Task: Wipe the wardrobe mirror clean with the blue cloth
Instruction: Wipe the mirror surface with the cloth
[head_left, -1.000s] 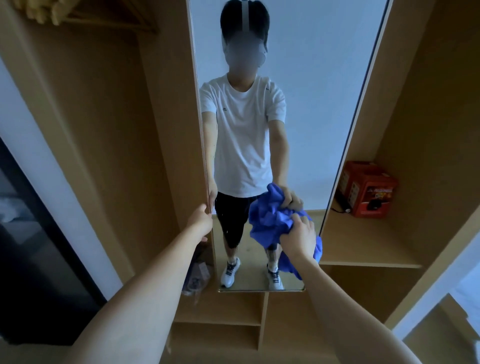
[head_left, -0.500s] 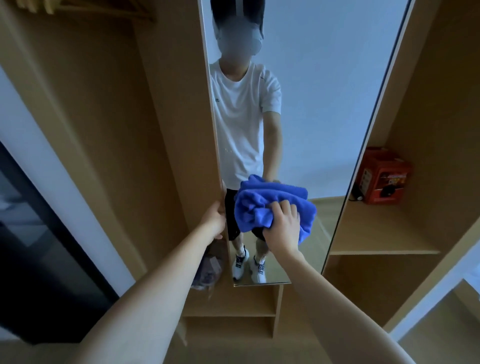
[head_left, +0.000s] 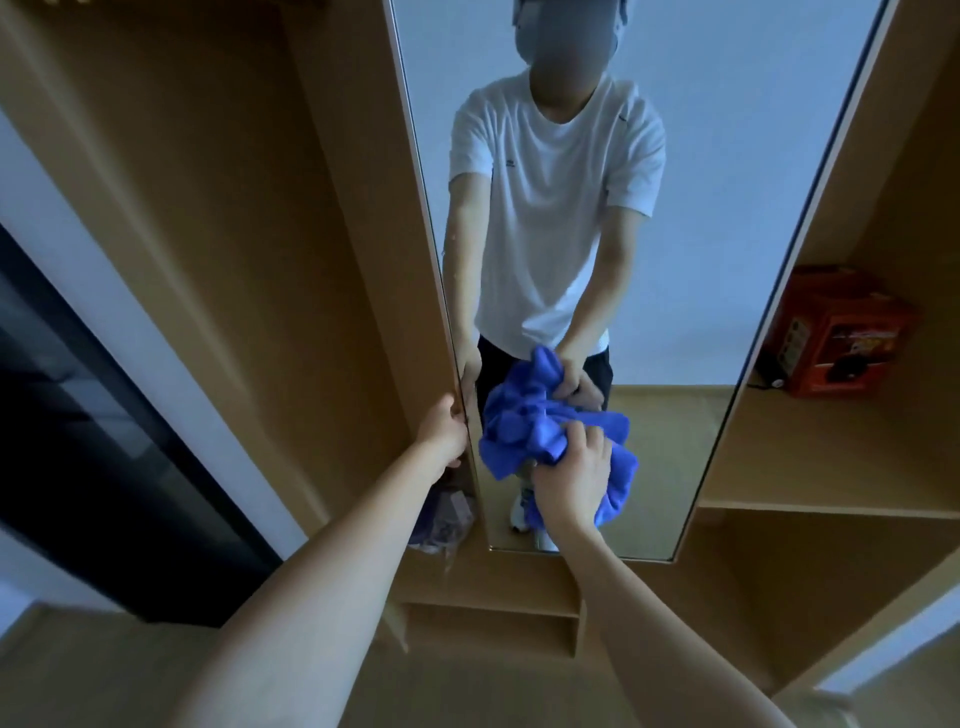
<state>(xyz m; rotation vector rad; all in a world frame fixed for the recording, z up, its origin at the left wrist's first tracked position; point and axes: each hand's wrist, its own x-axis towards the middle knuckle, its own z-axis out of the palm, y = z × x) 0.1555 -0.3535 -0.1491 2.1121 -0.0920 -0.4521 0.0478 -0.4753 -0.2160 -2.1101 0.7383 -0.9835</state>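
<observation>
A tall wardrobe mirror (head_left: 727, 218) on a swung-out door fills the middle of the head view and reflects me. My right hand (head_left: 571, 478) presses a bunched blue cloth (head_left: 524, 436) against the lower glass; its reflection shows just above. My left hand (head_left: 444, 431) grips the mirror's left edge at the same height. A few small spots show near the left edge of the glass.
Open wooden wardrobe compartments stand on both sides. A red box (head_left: 836, 338) sits on the right shelf (head_left: 810, 467). A crumpled plastic bag (head_left: 441, 514) lies low behind the mirror's left edge. Small shelves (head_left: 493, 623) sit below the mirror. A dark panel (head_left: 78, 441) is at left.
The cloth has gone from spread flat to bunched and sits a little lower on the glass. My view has swung so the mirror is more centred. My left hand keeps its hold.
</observation>
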